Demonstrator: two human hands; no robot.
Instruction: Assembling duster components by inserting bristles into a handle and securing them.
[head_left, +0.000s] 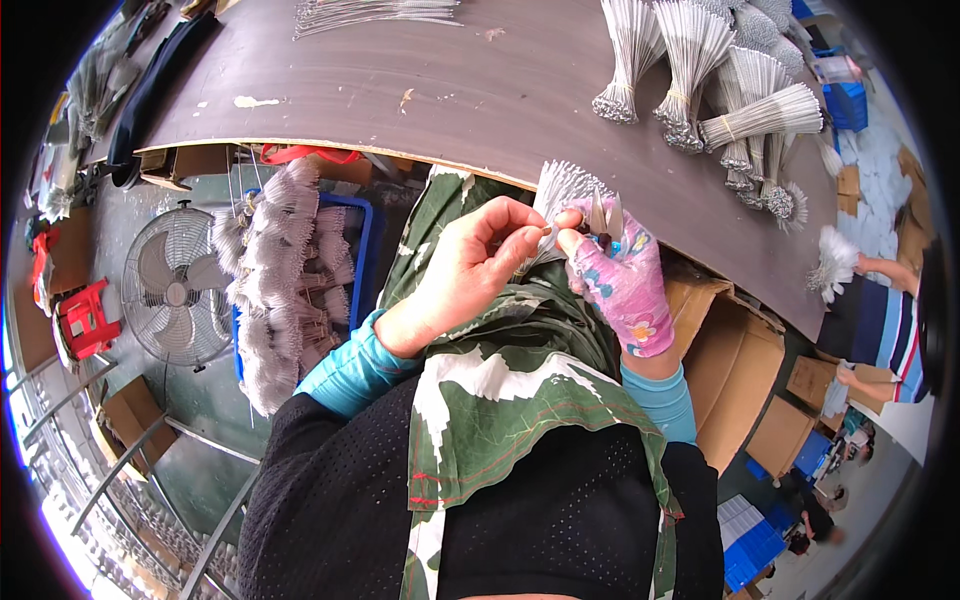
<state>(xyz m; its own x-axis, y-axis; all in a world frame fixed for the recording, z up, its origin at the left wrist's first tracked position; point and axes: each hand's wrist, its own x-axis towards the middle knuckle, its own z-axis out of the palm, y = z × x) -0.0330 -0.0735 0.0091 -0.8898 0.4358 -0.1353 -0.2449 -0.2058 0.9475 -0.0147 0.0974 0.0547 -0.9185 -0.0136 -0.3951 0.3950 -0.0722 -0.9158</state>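
My left hand [470, 265], bare, is closed in a pinch, thumb against forefinger. Whatever thin thing it pinches is too small to make out. My right hand [630, 285], in a pink flowered glove with its fingertips bare, grips a small two-bladed cutting tool [600, 218], its pointed metal blades upward. The tips of both hands nearly meet. Just behind them a bundle of thin whitish wires [563, 188] fans out at the table edge, its lower part partly hidden by my left hand. Green camouflage cloth [520, 390] covers my lap beneath.
Several tied wire bundles [690, 50] lie on the brown table [400, 100] at the far right. To my left stand a floor fan [177, 290] and a blue crate [365, 225] heaped with bundles. An open cardboard box [735, 360] is at my right; a co-worker's hand [880, 268] touches another bundle.
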